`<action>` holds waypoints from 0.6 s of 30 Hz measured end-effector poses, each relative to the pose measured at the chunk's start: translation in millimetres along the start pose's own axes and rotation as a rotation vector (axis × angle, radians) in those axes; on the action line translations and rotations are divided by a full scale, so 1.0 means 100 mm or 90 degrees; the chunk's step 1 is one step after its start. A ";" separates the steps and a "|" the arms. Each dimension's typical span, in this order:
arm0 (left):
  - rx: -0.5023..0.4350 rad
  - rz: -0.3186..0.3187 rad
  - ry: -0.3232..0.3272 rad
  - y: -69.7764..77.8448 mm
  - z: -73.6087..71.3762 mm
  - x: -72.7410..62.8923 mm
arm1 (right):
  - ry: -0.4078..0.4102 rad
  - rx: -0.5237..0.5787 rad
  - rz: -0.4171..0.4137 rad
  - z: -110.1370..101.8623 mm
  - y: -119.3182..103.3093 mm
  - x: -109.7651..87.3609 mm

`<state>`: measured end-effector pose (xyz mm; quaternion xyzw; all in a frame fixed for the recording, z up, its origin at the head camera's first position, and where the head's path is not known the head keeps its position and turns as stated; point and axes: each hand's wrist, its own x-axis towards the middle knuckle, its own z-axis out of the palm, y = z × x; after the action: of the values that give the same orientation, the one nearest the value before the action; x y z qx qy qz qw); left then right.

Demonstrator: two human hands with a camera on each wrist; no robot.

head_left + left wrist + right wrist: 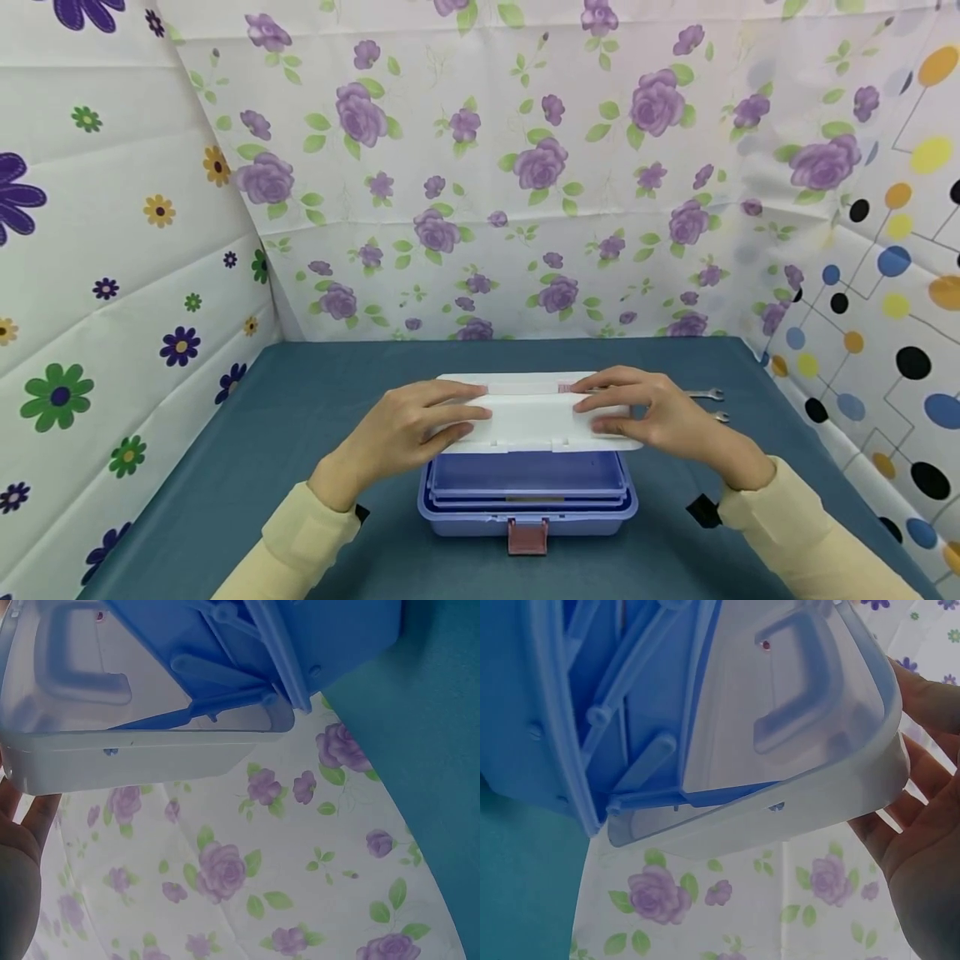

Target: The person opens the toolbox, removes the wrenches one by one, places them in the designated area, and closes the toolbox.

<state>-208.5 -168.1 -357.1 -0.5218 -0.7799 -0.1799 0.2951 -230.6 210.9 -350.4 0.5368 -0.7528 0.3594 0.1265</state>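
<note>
A blue toolbox [525,527] with a whitish see-through lid [536,425] stands at the middle of the table, its lid raised partway. My left hand [423,421] holds the left part of the lid, fingers and thumb spread on its outer face. On the right part, my right hand [637,408] holds the lid in the same manner. Beneath it a blue inner tray [528,473] shows in the box. Blue hinge arms [630,682] link tray and lid in the right wrist view. A reddish-brown latch [528,537] hangs open at the front.
Metal wrenches [707,393] lie behind my right hand, partly hidden by it. The dark teal tabletop [322,400] reaches back to a flowered cloth wall [480,183]. More patterned cloths enclose the left and right sides.
</note>
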 end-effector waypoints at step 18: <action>-0.010 0.017 0.005 0.09 0.05 -0.09 | 0.002 -0.001 -0.033 0.10 -0.05 -0.11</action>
<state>-199.3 -168.4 -367.0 -0.5335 -0.7704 -0.1841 0.2966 -220.0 210.6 -361.9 0.5554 -0.7388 0.3563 0.1372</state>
